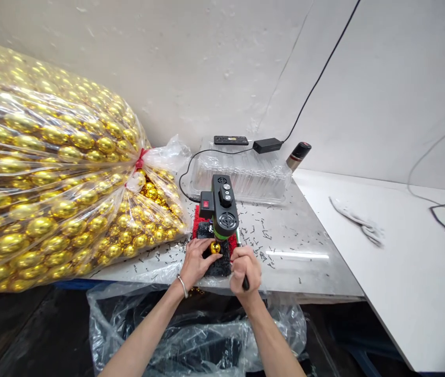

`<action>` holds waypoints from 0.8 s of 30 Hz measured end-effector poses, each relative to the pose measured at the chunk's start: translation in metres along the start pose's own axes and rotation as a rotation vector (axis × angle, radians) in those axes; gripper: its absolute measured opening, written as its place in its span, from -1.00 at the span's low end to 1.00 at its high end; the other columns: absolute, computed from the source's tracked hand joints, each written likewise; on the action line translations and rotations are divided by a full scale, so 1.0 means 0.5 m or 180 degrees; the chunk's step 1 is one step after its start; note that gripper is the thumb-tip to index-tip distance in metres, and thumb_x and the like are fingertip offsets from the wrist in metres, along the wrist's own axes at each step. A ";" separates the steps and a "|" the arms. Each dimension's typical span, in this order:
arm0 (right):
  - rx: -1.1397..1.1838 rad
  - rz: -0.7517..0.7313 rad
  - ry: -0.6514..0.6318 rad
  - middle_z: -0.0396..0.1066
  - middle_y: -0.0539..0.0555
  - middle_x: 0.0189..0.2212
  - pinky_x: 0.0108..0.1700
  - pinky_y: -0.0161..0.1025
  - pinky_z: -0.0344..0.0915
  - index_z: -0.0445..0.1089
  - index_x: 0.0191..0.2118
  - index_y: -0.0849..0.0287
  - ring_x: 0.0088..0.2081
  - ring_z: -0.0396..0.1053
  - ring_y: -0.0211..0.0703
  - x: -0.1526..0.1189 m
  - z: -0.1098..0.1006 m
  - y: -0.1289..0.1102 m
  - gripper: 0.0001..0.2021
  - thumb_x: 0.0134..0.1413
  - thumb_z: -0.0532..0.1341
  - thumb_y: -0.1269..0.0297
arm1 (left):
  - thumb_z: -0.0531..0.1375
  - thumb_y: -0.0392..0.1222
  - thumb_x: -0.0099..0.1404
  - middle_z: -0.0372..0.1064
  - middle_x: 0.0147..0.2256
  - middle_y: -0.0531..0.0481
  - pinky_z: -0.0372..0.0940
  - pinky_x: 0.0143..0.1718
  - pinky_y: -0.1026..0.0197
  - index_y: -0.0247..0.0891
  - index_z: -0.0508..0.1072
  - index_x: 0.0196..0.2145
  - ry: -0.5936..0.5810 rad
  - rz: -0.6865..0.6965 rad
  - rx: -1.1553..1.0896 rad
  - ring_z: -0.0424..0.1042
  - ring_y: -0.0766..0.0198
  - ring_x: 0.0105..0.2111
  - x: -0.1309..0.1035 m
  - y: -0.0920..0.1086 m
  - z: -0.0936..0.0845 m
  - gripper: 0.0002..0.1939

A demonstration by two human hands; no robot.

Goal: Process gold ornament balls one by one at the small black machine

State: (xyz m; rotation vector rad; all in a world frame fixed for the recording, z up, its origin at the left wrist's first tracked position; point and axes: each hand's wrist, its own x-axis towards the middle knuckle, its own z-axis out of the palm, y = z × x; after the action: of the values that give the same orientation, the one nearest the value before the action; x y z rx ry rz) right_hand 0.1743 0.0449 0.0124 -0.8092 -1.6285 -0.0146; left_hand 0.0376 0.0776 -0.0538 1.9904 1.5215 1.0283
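Observation:
A small black bench machine [225, 207], like a mini drill press, stands at the table's front with a red switch on its side. Under its head, my left hand [197, 257] pinches a shiny gold ball [215, 247] between thumb and fingers, over a dark base covered in shavings [219, 268]. My right hand [246, 268] is closed around a lever with a black handle [246, 284], to the right of the machine. Whether the machine's tip touches the ball is hidden by its head.
On the left lies a large clear bag of gold balls [49, 183], tied with red string. Behind the machine are clear plastic trays [241, 178], a power adapter [267, 145] and a spray can [299, 155]. A glove [358, 222] lies right; an open plastic bag [191, 340] hangs below.

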 end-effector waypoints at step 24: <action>0.0134 0.0318 -0.0143 0.16 -0.03 -0.54 -0.40 -0.27 0.09 0.12 -0.48 0.14 -0.44 0.17 -0.28 0.065 -0.017 -0.044 -0.75 0.16 0.00 0.59 | 0.14 -0.19 0.26 0.40 -0.11 -0.32 0.25 -0.03 -0.02 -0.33 0.52 -0.23 -0.0778 -0.0698 0.2159 0.40 -0.09 -0.06 0.225 -0.048 -0.227 -0.78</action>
State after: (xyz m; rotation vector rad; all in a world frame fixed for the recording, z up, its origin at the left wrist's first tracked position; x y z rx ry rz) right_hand 0.1706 0.0404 0.0521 -0.8630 -1.6235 0.1088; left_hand -0.0507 0.1803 0.0343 2.1823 2.0616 0.1641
